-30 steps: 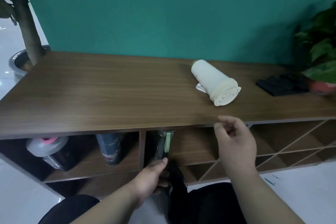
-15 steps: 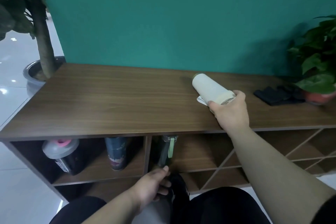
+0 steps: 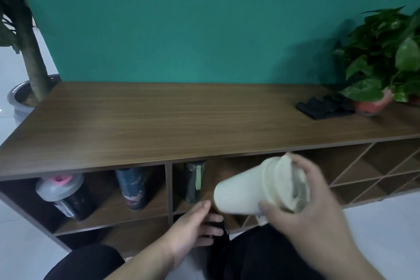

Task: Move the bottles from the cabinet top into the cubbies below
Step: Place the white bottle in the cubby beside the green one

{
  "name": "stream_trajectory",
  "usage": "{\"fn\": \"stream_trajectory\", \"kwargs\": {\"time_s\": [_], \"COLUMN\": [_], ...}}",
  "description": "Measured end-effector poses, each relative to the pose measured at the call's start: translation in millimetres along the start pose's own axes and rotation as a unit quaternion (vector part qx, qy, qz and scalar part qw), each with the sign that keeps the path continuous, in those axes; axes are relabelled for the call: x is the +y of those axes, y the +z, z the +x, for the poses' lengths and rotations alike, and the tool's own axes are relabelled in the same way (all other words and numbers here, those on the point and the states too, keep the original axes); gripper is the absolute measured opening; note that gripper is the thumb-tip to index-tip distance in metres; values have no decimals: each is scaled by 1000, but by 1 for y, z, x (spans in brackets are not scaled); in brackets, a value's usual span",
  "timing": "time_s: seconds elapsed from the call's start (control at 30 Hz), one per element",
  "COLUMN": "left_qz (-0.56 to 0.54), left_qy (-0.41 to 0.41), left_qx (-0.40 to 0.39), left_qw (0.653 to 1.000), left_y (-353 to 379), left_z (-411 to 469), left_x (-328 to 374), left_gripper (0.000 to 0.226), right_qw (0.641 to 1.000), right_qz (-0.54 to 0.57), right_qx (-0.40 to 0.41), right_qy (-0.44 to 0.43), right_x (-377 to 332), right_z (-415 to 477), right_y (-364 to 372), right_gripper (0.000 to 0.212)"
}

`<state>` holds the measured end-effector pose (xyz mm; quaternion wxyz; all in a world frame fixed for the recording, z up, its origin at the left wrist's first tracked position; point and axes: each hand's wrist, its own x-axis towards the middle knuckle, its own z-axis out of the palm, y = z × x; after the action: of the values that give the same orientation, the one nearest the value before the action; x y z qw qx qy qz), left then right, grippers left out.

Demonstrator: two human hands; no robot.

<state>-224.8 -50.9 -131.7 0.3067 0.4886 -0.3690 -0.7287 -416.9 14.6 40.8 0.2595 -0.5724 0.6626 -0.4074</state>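
Right hand (image 3: 318, 209) grips cream bottle (image 3: 245, 191), tilted, lid end blurred.

Right hand (image 3: 318, 207) holds a curled grip; left hand (image 3: 193, 227) lies low — fingers apparently loosely spread.

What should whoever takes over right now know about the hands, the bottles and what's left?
Right hand: gripping the cream-white cylindrical bottle at its cap end, held sideways in front of the middle cubby.
Left hand: empty, fingers loosely open, low by the shelf edge.
Done: grey-lidded shaker bottle with pink cap and dark patterned tumbler stand in the left cubby; dark bottle with green strap stands in the middle cubby.
Brown wooden cabinet top holds no more bottles, only a black folded item and a potted plant.
Left: set the cream-white bottle inside a cubby and release.
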Motion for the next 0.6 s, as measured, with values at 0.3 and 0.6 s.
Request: {"fn": "stream_trajectory", "kwargs": {"time_s": [0.3,0.6], "left_qz": [-155,-241], "left_qy": [-96,-112], "left_qx": [69,104], "left_qw": [981,958], "left_y": [36,40], "left_z": [18,90], "left_x": [-11,-18], "left_gripper": [52,60], "right_qw": [992,969], "right_qz": [-12,121], "right_qx": [-82,-113], "right_qy": [100,183], "right_x": [56,100], "right_z": [22,78], "right_y": [64,83], "right_gripper": [118,79]}}
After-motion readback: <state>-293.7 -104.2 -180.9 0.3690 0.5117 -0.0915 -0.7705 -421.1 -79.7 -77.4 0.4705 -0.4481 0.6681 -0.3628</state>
